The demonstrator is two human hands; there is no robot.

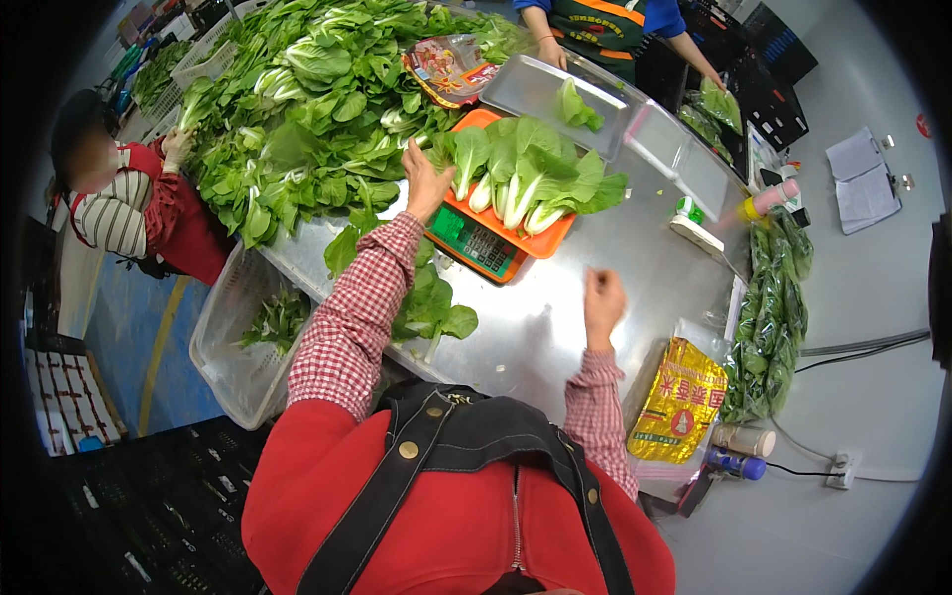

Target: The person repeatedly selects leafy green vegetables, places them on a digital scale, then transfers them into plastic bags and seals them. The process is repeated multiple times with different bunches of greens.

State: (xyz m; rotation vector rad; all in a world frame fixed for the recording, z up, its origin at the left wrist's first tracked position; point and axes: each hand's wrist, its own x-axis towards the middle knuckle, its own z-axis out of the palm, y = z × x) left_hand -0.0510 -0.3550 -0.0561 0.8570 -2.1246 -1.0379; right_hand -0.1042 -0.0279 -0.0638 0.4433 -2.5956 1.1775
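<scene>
My left hand [428, 184] is at the left edge of an orange digital scale [547, 245], thumb and fingers apart, close to the leaves there. Whether it touches them is hard to tell. Several leafy greens with white stems [513, 178] lie side by side on the scale's orange pan. Below the pan, the keypad and lit green display [448, 227] face me. My right hand [604, 301], slightly blurred, hovers over the bare metal table [520, 327] to the right of the scale. Its fingers are curled in, with nothing visible in them.
A large heap of greens [320, 111] covers the table's left. A metal tray [554, 97] lies behind the scale. Bagged greens [766, 320] and a yellow printed bag [680, 401] line the right. A plastic basket [238, 335] stands lower left. Two co-workers [171, 201] [595, 30] are nearby.
</scene>
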